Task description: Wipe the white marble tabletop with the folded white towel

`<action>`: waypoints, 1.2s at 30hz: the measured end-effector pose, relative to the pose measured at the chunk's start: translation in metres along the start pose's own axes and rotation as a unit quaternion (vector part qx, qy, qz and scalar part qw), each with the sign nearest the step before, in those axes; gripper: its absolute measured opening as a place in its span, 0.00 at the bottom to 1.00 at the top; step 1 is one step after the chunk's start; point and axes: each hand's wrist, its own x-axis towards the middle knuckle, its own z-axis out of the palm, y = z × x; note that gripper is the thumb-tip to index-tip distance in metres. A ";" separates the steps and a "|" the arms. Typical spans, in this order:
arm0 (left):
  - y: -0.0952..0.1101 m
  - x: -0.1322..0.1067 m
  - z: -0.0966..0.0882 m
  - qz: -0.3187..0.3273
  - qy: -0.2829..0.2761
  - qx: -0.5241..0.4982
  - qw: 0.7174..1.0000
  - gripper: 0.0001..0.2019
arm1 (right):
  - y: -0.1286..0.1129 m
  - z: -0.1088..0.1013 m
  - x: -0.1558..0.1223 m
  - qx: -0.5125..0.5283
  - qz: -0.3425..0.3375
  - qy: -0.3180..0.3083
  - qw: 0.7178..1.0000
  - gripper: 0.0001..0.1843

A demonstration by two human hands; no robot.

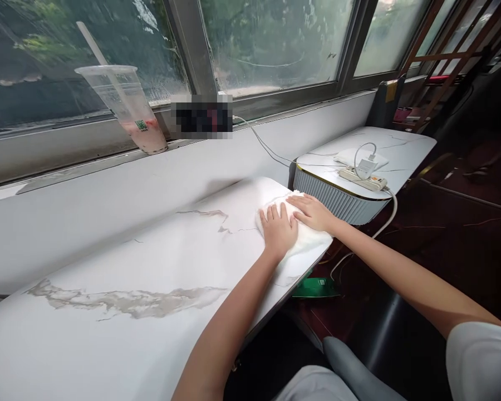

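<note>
A white cloth (311,240) lies on the white marbled table (150,267), close to its right end. My left hand (279,229) rests flat on the cloth with its fingers spread. Beside it, my right hand (313,213) also presses flat on the cloth, its fingers stretched out toward the left. The two hands are very close together, near the cloth's far side. Part of the cloth is hidden under both palms, and its near edge reaches the table's rim.
A plastic cup (140,125) with a straw and pink drink leans on the window sill. A second marbled table (409,145) holds a power strip (363,179) and a white charger (365,168). A cable (261,142) runs from the sill. Something green (316,287) lies below the table.
</note>
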 end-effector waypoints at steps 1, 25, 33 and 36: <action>0.002 -0.004 0.000 0.005 0.001 0.000 1.000 0.27 | -0.002 -0.002 -0.006 -0.002 0.006 -0.004 1.000 0.30; -0.039 -0.051 -0.034 -0.037 -0.055 0.000 0.998 0.27 | -0.076 0.012 -0.004 -0.027 0.008 -0.030 0.999 0.30; -0.110 -0.021 -0.056 -0.155 -0.074 -0.012 0.985 0.26 | -0.124 0.044 0.081 0.004 -0.028 -0.030 0.999 0.28; -0.143 -0.009 -0.056 -0.180 -0.044 -0.016 0.983 0.25 | -0.137 0.060 0.118 0.005 -0.043 -0.003 0.999 0.26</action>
